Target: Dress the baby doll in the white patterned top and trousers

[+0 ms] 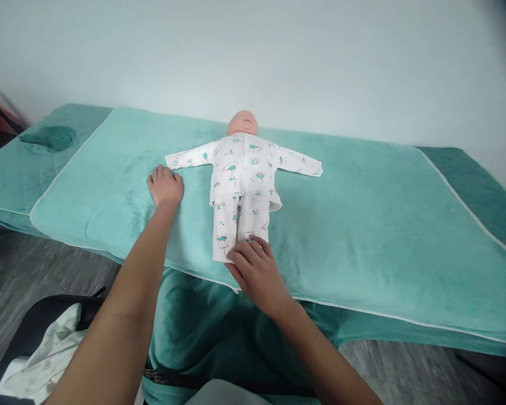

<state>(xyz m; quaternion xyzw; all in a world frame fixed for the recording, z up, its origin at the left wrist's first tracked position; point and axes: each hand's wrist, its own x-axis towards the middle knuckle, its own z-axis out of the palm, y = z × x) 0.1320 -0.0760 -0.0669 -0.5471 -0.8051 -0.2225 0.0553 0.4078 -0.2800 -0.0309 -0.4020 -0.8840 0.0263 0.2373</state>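
Note:
A baby doll (242,122) lies on its back on the green massage bed, its arms spread. It wears a white printed baby shirt (244,169) and matching baby trousers (225,225); its hands and feet do not show. My left hand (166,185) rests on the cover just below the cuff of the sleeve on the left, fingers slightly bent and holding nothing. At the lower end of the trousers is my right hand (259,275), its fingers curled over the leg on the right and its thumb at the hem. Part of that cuff is hidden beneath it.
A light green cover (383,225) with white piping spreads over the bed, which stands against a white wall (278,62). At the left end is a face hole (48,138). Crumpled pale cloth (46,360) lies on a black chair (37,315) at lower left.

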